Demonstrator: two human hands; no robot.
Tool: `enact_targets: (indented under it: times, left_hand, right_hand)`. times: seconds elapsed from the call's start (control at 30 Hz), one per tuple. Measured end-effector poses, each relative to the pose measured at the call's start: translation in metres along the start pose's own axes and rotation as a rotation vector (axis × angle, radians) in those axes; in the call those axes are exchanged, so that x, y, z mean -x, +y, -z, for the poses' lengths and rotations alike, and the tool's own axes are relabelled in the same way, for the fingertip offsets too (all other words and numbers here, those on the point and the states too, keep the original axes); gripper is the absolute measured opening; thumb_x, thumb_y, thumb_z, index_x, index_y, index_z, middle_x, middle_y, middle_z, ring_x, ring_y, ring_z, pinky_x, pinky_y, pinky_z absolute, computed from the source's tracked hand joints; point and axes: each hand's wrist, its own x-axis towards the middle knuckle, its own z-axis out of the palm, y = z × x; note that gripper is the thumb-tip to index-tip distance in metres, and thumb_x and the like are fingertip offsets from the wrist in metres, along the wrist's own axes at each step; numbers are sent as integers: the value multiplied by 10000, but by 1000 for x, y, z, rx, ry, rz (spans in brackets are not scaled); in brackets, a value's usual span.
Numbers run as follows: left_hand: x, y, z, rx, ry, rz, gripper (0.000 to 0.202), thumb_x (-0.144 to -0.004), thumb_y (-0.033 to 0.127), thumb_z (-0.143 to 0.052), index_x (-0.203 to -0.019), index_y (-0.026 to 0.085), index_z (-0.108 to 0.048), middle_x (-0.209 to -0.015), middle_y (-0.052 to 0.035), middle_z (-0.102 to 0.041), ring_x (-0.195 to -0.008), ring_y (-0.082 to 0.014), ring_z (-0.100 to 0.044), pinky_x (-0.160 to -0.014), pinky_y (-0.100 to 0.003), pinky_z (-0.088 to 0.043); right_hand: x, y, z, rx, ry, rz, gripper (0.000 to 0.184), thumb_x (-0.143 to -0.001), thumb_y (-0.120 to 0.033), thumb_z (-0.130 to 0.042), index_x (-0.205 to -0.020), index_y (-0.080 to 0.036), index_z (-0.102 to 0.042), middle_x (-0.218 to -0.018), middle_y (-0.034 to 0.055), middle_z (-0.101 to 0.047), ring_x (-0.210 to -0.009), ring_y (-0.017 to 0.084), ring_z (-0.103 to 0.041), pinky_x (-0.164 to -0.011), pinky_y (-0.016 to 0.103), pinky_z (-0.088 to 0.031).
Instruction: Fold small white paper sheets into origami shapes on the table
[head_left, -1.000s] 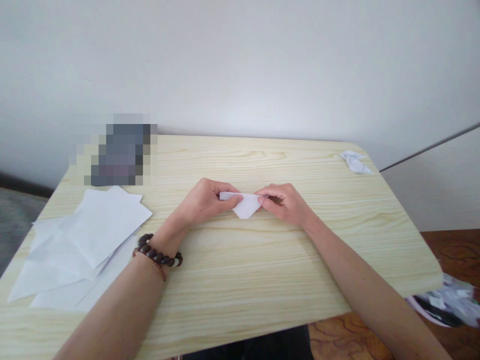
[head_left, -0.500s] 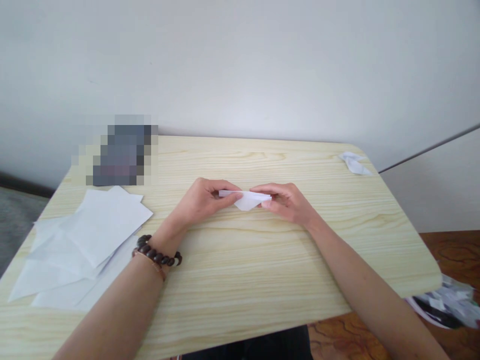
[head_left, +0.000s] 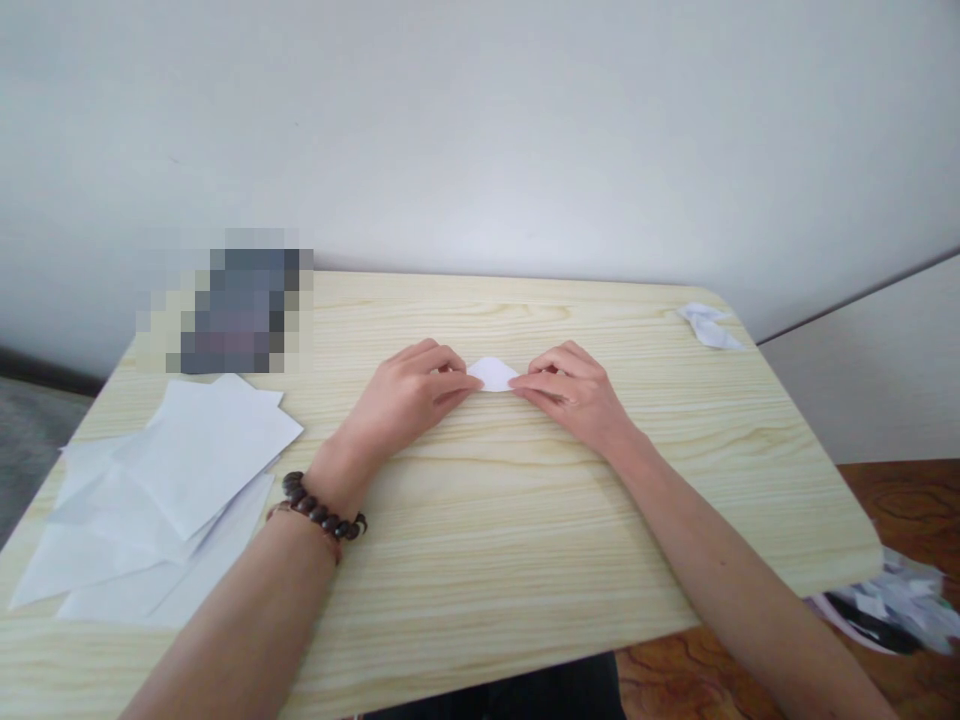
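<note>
A small folded piece of white paper (head_left: 493, 375) is stretched between my two hands over the middle of the table. My left hand (head_left: 420, 385) pinches its left end between thumb and fingers. At the right end, my right hand (head_left: 574, 392) does the same, fingers closed on the corner. Only the paper's middle shows, with a raised rounded top edge; both ends are covered by my fingers. A dark beaded bracelet (head_left: 321, 512) circles my left wrist.
Loose white sheets (head_left: 214, 450) overlap on the table's left side. Behind them is a dark pixelated object (head_left: 236, 310). A folded white paper piece (head_left: 706, 325) lies at the far right corner. The wooden table (head_left: 525, 560) meets a pale wall. Crumpled plastic (head_left: 911, 600) sits on the floor, lower right.
Both hands have turned and now pinch the paper by its ends. The paper's pointed flap, which hung toward me, no longer shows; a rounded edge now faces away from me.
</note>
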Motion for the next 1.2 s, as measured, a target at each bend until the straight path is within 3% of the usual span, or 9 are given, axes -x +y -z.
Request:
enact_targets:
  times: [0.23,0.43,0.6,0.7,0.9,1.07,1.2]
  left_hand:
    - [1,-2,0,48,-131,62,228,-910,265,-510,-926,200,-728,-889,-60,-666,-837,-169,-587,-740,-278,-461]
    - [2,-6,6,96,-154,179,206,-890,276,-535,-896,175,-714,-885,-57,-670,-837,-174,-612,-752,-283,-475]
    - [3,-9,11,119,-174,147,232,-904,233,-485,-905,171,-708,-907,-53,-674,-840,-165,-622,-769,-274,-476]
    - [3,-9,11,114,-195,147,255,-909,224,-455,-946,178,-703,-930,-59,-665,-840,-163,-618,-757,-271,-473]
    - [1,-1,3,38,-192,133,254,-910,307,-482,-965,191,-701,-880,-64,-644,-813,-173,-589,-736,-285,-460]
    - [-1,1,-3,23,-143,147,245,-920,277,-476,-894,177,-698,-884,-68,-666,-827,-178,-597,-753,-295,-455]
    - [-1,1,-4,-12,-167,207,250,-918,294,-476,-991,159,-673,-912,-78,-678,-825,-194,-608,-760,-320,-459]
  right_hand:
    - [1,1,0,32,-121,0,189,-906,-275,-549,-885,-220,-729,-848,56,-650,-810,180,-544,-775,352,-437]
    - [2,1,-1,-75,-101,-76,198,-914,-277,-535,-911,-193,-715,-818,50,-594,-804,168,-553,-748,316,-453]
    - [5,3,-3,-113,-123,-87,230,-931,-251,-501,-1055,-229,-694,-822,33,-541,-766,148,-536,-700,296,-447]
    - [5,3,-3,-142,-132,-89,237,-931,-230,-492,-1049,-221,-697,-826,34,-529,-760,143,-533,-691,289,-448]
    - [2,0,-5,-167,-125,-103,202,-918,-283,-523,-1000,-209,-692,-884,54,-604,-855,171,-563,-776,321,-460]
    - [-1,-6,-7,-135,-120,-134,203,-934,-267,-500,-962,-189,-685,-893,57,-643,-867,169,-580,-801,310,-453]
    - [-1,-6,-8,-86,-125,-179,251,-940,-303,-488,-1088,-194,-658,-881,59,-643,-836,175,-578,-770,312,-455]
